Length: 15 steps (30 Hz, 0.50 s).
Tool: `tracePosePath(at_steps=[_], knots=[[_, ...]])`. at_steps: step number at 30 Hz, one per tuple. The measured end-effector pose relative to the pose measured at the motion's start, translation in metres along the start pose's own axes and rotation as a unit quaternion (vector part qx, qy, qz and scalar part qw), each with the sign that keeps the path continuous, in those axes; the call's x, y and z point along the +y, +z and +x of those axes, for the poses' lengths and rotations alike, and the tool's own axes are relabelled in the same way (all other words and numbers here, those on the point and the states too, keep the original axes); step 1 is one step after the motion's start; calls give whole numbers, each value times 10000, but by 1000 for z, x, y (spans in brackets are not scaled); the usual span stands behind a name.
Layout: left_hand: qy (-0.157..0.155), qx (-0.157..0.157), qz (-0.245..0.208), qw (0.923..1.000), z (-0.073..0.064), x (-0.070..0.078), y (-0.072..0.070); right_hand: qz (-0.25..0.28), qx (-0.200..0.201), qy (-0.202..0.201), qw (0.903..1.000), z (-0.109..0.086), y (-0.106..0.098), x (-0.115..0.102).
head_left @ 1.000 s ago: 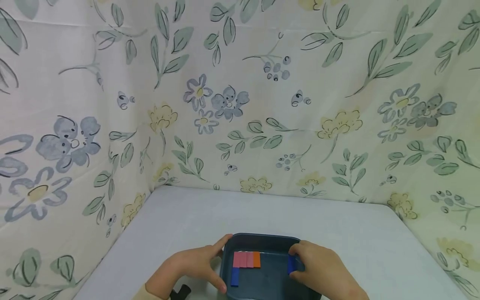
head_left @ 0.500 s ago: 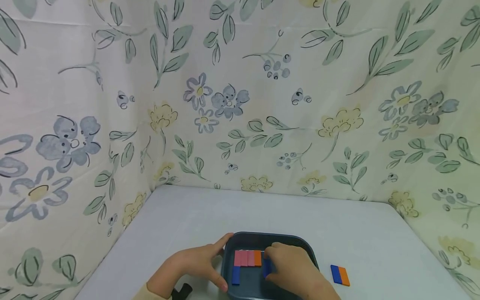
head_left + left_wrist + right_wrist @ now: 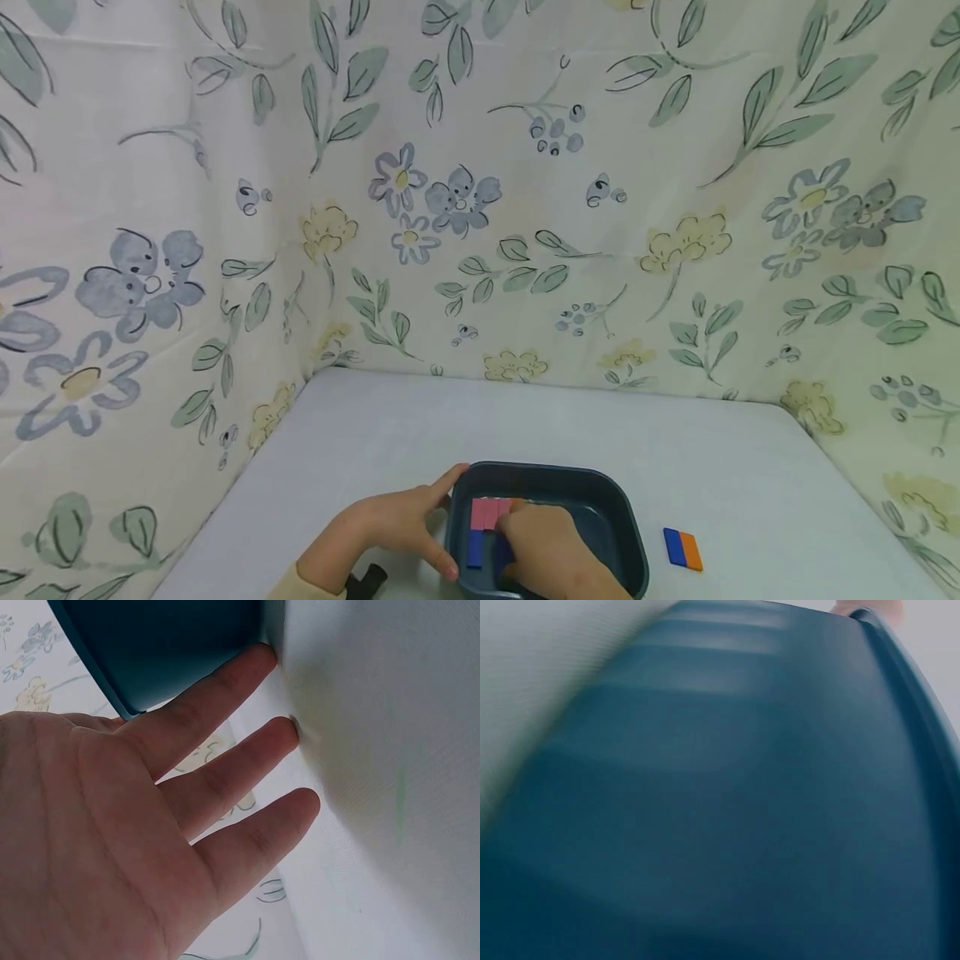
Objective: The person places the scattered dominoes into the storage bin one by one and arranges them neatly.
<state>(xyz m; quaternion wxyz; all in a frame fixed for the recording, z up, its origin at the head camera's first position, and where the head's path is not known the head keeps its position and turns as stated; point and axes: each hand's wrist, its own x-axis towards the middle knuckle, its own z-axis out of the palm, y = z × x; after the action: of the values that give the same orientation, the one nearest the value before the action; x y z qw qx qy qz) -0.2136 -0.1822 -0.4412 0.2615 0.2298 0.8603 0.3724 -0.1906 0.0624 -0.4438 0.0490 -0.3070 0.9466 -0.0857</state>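
Observation:
A dark blue tray (image 3: 636, 533) sits near the front of the table. Inside, pink tiles (image 3: 486, 514) and an orange tile (image 3: 517, 502) form a row, with one blue tile (image 3: 475, 550) below its left end. My right hand (image 3: 553, 546) reaches into the tray and pinches another blue tile (image 3: 502, 553), mostly hidden by the fingers, just right of the first. Spread along the tray's left side, my left hand (image 3: 397, 523) touches the rim with thumb and forefinger. In the left wrist view its other fingers (image 3: 232, 780) are straight, tips at the tabletop.
On the white table (image 3: 720, 467), right of the tray, a blue tile (image 3: 673, 547) and an orange tile (image 3: 692, 552) lie side by side. A black object (image 3: 367, 581) shows under the left wrist. Floral cloth (image 3: 525, 275) hangs behind and at both sides.
My right hand has carried the blue tile leftward across the tray, from its right side to beside the other blue tile. The two tiles on the table have come into sight. The left hand stays put.

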Motion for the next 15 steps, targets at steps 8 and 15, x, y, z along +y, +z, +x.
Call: tracePosePath(at_steps=[8, 15], knots=[[-82, -26, -111, 9999, 0, 1, 0, 176, -184, 16, 9997, 3, 6, -4], [-27, -27, -164, 9999, 1, -2, 2, 436, -190, 134, 9988, 4, 10, -3]])
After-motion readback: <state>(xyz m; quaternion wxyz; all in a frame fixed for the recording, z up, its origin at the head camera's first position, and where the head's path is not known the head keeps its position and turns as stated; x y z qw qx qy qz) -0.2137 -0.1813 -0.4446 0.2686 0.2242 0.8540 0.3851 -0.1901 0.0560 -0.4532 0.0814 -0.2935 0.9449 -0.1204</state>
